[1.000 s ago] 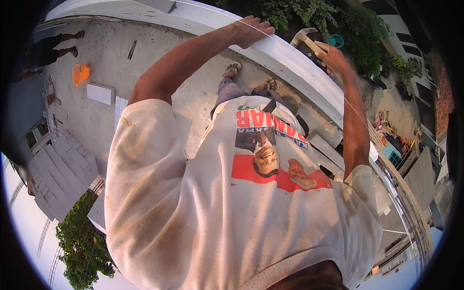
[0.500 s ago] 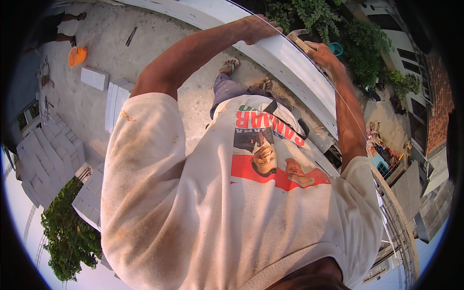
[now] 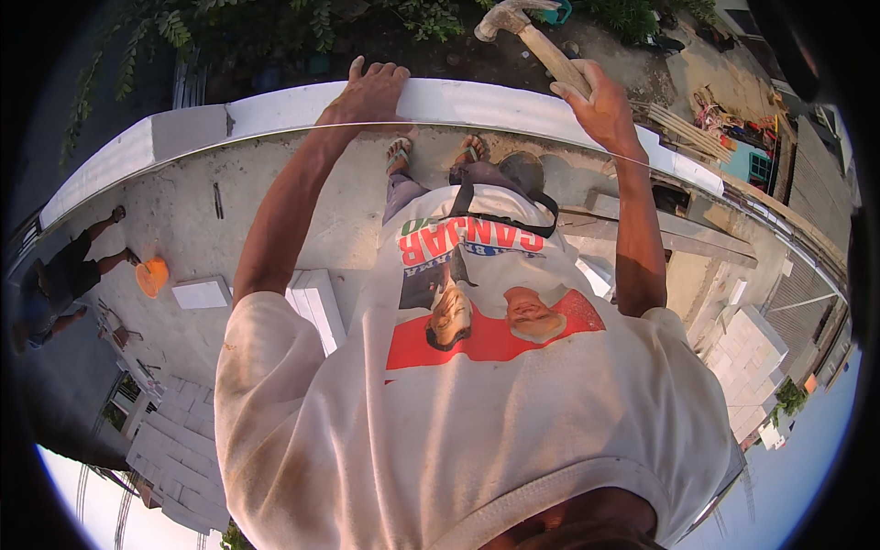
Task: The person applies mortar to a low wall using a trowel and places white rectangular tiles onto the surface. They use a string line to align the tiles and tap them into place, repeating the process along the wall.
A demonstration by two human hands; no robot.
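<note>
A long white block ledge (image 3: 477,105) runs across the upper middle, a thin taut string stretched along it. My left hand (image 3: 367,96) rests on the top of the ledge with fingers apart and bent toward the far edge, its wrist at the string. My right hand (image 3: 594,105) is closed round the wooden handle of a claw hammer (image 3: 541,50), whose metal head is raised beyond the ledge at upper right. My sandaled feet (image 3: 399,156) stand on the concrete floor below the ledge.
At left, a person in dark shorts (image 3: 64,275) is beside an orange bucket (image 3: 151,277) and a white block (image 3: 202,294). More blocks are stacked at lower left (image 3: 179,440) and right (image 3: 747,357). A long board (image 3: 678,234) lies at right. Foliage (image 3: 412,23) grows beyond the ledge.
The view has turned, so the ledge now runs nearly level. My right hand has lifted the hammer higher beyond it. My left hand still touches the ledge, now appearing further left.
</note>
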